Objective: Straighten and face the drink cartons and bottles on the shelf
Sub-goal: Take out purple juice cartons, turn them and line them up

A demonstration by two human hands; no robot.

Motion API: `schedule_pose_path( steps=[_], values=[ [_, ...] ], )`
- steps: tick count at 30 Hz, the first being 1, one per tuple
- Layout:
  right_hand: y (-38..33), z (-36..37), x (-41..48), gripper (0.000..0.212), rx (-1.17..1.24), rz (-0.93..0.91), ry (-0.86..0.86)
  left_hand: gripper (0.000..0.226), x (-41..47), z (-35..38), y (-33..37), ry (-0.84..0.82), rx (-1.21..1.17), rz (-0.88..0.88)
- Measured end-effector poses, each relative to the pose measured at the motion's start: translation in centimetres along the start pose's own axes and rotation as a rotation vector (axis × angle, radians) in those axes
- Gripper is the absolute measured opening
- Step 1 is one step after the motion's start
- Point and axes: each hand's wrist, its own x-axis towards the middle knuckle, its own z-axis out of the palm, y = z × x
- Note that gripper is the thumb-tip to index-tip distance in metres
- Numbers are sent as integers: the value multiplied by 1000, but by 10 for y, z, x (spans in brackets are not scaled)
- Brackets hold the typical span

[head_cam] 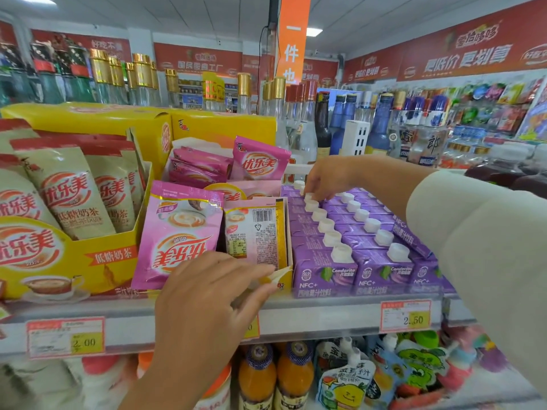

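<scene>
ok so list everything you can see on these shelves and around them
purple cartons: three rows visible, purple with white caps, upper shelf right
pink sachets: several, pink, in the tray mid-shelf, front one upside down
beige pouches: several, beige and red, in the yellow display box left
price tags: two plainly seen, red and white, shelf edge
orange bottles: two, orange, under the upper shelf
spouted pouches: several, mixed colours, beside the orange bottles
glass bottles: many, clear with gold caps, behind
left hand: fingers on the tray's front corner
right hand: white sleeve, fingertips at a rear carton's cap
</scene>
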Motion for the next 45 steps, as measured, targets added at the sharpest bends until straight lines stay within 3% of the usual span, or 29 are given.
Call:
schedule_pose_path(
  steps=[4,7,12,16,19,22,26,29,32,36,45],
  values=[
    [-5,0,-13,33,-68,-32,81,29,-1,-1,1,-16,3,-22],
    [-9,-7,-37,29,-66,-78,242,29,0,-3,3,-48,8,-45],
    [-12,-12,-99,19,123,-72,500,37,3,-9,9,-76,-20,-54],
    [-21,15,-167,15,452,-73,653,50,6,-13,21,-26,-124,-64],
    [-28,51,-208,11,736,-85,619,53,4,-13,40,-81,-279,-97],
    [-33,89,-235,12,897,-58,569,57,-3,-7,62,-275,-553,-212],
    [-28,127,-255,12,1075,-15,551,45,-18,5,86,-479,-982,-410],
    [-22,155,-271,32,1194,-21,546,38,-35,17,98,-477,-1169,-556],
    [-19,185,-283,47,1319,-7,571,39,-50,26,110,-483,-1227,-658],
    [-16,212,-293,49,1451,58,670,44,-64,30,126,-514,-1237,-727],
    [0,225,-316,46,1475,65,653,46,-86,36,159,-497,-1283,-827]
  ],
)
